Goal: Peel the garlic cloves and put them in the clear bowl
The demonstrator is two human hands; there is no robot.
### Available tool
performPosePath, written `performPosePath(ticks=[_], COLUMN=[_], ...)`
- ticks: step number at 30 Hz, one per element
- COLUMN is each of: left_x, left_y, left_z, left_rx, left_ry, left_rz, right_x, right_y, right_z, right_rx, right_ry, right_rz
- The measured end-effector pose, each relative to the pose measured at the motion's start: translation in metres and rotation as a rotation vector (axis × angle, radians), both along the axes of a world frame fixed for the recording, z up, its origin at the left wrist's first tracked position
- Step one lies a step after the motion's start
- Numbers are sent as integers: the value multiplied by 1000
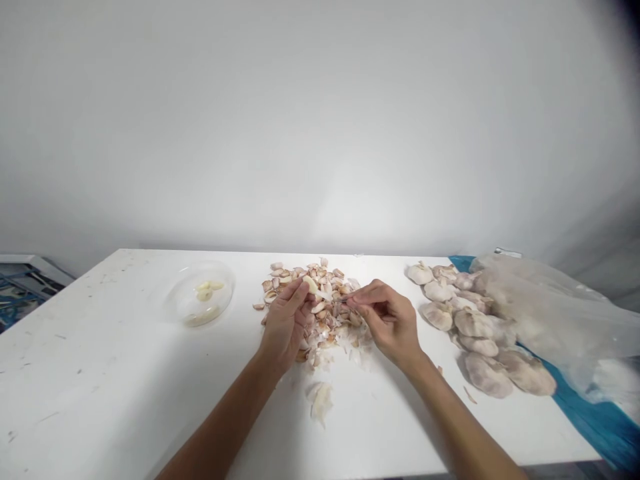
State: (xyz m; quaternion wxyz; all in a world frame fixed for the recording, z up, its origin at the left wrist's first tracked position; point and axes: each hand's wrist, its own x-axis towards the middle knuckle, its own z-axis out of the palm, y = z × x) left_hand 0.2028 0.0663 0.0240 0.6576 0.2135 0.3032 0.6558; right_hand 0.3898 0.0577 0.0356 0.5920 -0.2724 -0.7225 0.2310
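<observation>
I am indoors at a scuffed white table (100,373) set against a bare white wall (320,133). On the table, a heap of garlic skins (320,313) lies at the middle, whole garlic bulbs (475,327) to its right, and a clear plastic tub (203,293) to its left. This looks like a food-preparation spot, but whether home or small workroom, I cannot tell.

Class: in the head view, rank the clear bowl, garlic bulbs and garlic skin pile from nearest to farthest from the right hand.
Right hand:
1. Garlic skin pile: beneath, to its left.
2. Garlic bulbs: just to its right.
3. Clear bowl: far left.
</observation>
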Motion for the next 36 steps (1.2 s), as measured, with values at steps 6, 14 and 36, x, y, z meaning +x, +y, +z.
performPosePath(ticks=[6, 14, 36], left_x=[1, 1, 6], left_y=[1, 0, -12], left_z=[-1, -1, 6], left_rx=[-14, 72, 271], left_ry=[-41, 42, 199], left_rz=[-18, -52, -152], right_x=[2, 0, -12], right_y=[0, 6, -5], right_z=[1, 3, 11], right_rx=[-27, -156, -151], right_ry=[-102, 35, 86], right_rz=[31, -78, -98])
